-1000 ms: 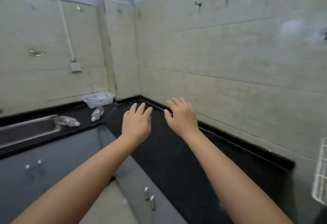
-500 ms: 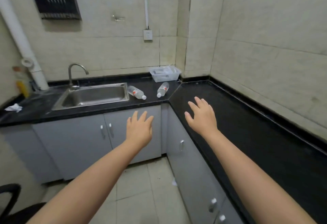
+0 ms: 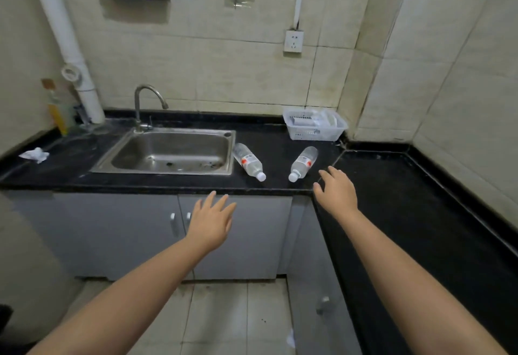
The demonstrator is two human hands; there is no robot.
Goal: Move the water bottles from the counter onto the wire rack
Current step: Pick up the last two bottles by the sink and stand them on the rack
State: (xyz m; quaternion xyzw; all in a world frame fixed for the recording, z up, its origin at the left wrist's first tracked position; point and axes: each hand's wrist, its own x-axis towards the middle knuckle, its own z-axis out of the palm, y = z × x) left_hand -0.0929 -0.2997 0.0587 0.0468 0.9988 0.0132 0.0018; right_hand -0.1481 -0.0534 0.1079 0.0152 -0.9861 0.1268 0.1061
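Right hand (image 3: 336,192), fingers spread, empty, just right of nearer bottle (image 3: 303,163); cap end toward viewer. Left hand (image 3: 210,222) spread, farther.

Bare forearms (no sleeves showing)

Two bottles lie on their sides on the desk (image 3: 280,141) between the sink (image 3: 171,152) at left and the corner at right: the left bottle (image 3: 249,160) just beside the sink's rim, the right bottle (image 3: 303,162) apart from it, both with caps toward the front edge. A basket (image 3: 315,127) sits behind the bottles against the back wall, the faucet (image 3: 145,102) stands behind the sink, and a crumpled tissue (image 3: 35,155) lies far left. The left hand (image 3: 210,224) hangs before the cabinet doors below the desk's edge, while the right hand (image 3: 336,193) reaches over the desk's inner corner, its fingers (image 3: 326,173) near the right bottle's cap.
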